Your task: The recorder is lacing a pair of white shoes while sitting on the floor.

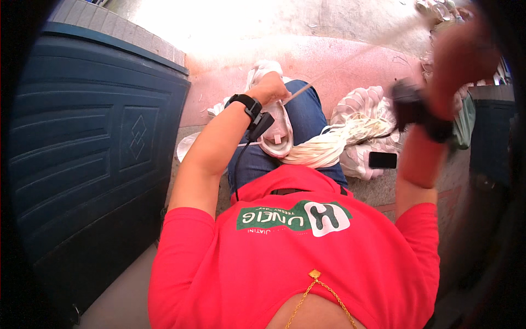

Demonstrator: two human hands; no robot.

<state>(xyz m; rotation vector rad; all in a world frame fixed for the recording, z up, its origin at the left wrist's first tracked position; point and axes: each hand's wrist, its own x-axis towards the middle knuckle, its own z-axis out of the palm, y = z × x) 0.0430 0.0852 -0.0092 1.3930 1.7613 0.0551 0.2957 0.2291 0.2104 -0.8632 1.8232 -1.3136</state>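
A white and pale pink shoe [276, 131] rests across my jeans-covered lap, its opening toward me. My left hand [269, 89] is closed on the shoe's upper, near the lacing. From there a thin white shoelace [350, 60] stretches taut up to the right. It runs to my right hand [466, 55], raised high and smeared by motion; its fingers do not show clearly. Over my right thigh lies a thick bundle of cream-white shoelaces [329, 143].
More white shoes [364, 104] are piled to my right, with a black phone [382, 160] lying on them. At left stands a dark blue panelled door [104, 120]. Beyond my knees is a pink floor strip [219, 66]. Assorted items [441, 12] lie at the far right.
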